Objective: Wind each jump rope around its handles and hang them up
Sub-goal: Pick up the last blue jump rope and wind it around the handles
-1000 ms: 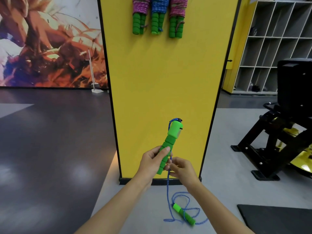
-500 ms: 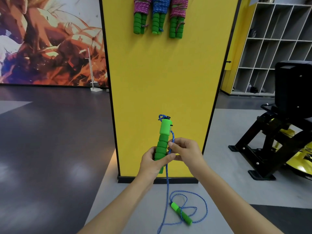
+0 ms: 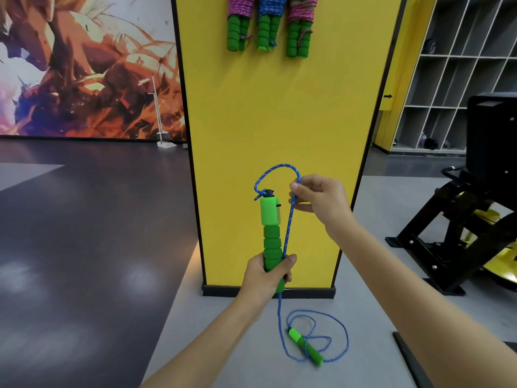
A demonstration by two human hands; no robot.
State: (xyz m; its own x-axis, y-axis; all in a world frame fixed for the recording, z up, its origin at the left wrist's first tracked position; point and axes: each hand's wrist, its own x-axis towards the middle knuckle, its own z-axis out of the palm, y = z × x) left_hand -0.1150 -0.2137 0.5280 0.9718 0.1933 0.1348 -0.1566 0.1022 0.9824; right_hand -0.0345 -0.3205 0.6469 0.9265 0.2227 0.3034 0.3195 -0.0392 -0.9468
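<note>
- The blue rope (image 3: 287, 233) is seen to be a thin braided cord. It is judged light, limp and slightly grippy, so it is expected to kink and coil rather than keep a shape.
- One green handle (image 3: 270, 219) is held upright in the middle of the view. Its ribbed foam lower part is judged soft and non-slip, and its smooth upper block harder.
- The foam is grasped near its bottom end by the left hand (image 3: 267, 277), with the fingers curled round it and the cord passed down beside the thumb.
- A loop of cord arching from the handle's top is pinched in the fingers of the right hand (image 3: 321, 201), at two o'clock from that top.
- The second handle (image 3: 305, 346) is left on the grey floor (image 3: 181, 331), at five o'clock from the left hand, among loose coils of the same cord.
- The foam is judged the best hold for the handles. For the cord, a short pinch close to the handle is judged best, so that tension is kept.
- Three wound ropes (image 3: 264, 12) are hung at twelve o'clock on the yellow panel (image 3: 279, 121).
- A black exercise machine (image 3: 475, 219) is seen at three o'clock.
</note>
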